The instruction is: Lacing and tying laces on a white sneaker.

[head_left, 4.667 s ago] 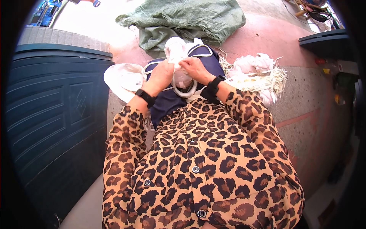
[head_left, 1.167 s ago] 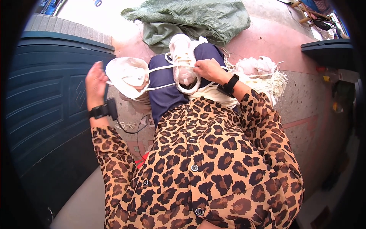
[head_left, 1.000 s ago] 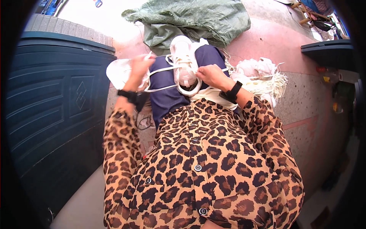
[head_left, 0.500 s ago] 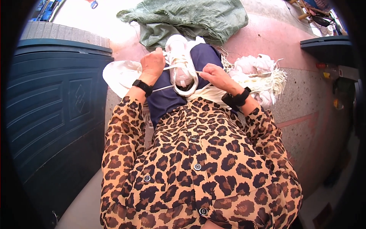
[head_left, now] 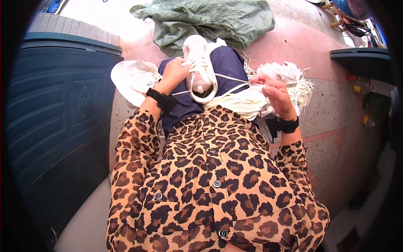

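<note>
A white sneaker (head_left: 200,80) with a pale pink lining lies on my lap, toe away from me and heel opening toward me. My left hand (head_left: 175,73) is closed at its left eyelet edge; whether a lace is also between those fingers is hidden. From the eyelets a white shoelace (head_left: 231,78) runs taut to the right. Its far part is pinched in my right hand (head_left: 275,93), which is raised beside the shoe with some fingers spread. A thick bundle of cream laces (head_left: 241,103) lies across my right thigh, under that hand.
Another white shoe (head_left: 133,80) lies by my left thigh. White shoes (head_left: 279,70) and frayed lace ends (head_left: 305,90) are heaped at my right. Ahead lies a green woven sack (head_left: 214,21). A dark blue panelled door (head_left: 67,88) stands at the left, another dark panel (head_left: 361,61) at the right.
My right hand has moved right and toward me, drawing the shoelace out into a long taut line. My left hand has shifted right and slightly nearer, onto the eyelet edge.
</note>
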